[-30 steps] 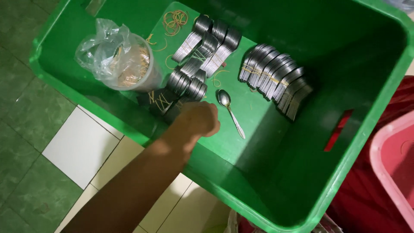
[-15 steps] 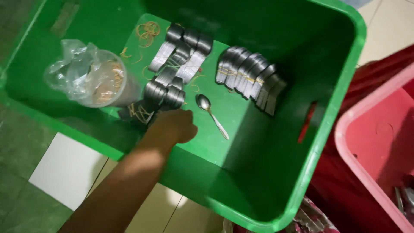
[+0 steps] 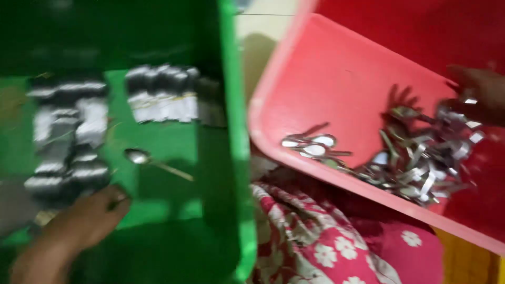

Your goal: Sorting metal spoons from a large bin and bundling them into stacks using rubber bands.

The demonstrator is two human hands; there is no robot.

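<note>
Spoons [image 3: 426, 152] now fill the right of my view — a loose heap in the red tub [image 3: 336, 68] that was barely in sight a moment ago, my right hand [image 3: 481, 94] at its far edge. My left hand [image 3: 87, 218] rests loosely curled and empty in the green crate [image 3: 231, 131], near the lone spoon [image 3: 142, 158] and bundled stacks [image 3: 163, 94] — blur hides whether my right fingers grip anything.

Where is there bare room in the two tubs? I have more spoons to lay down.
Green tub: the floor right of the single spoon, below the right spoon bundle, is bare; its left side is crowded with bundles, with the left hand beside them. Pink tub: the upper left slope is bare; loose spoons crowd the lower right, under the right hand.
</note>
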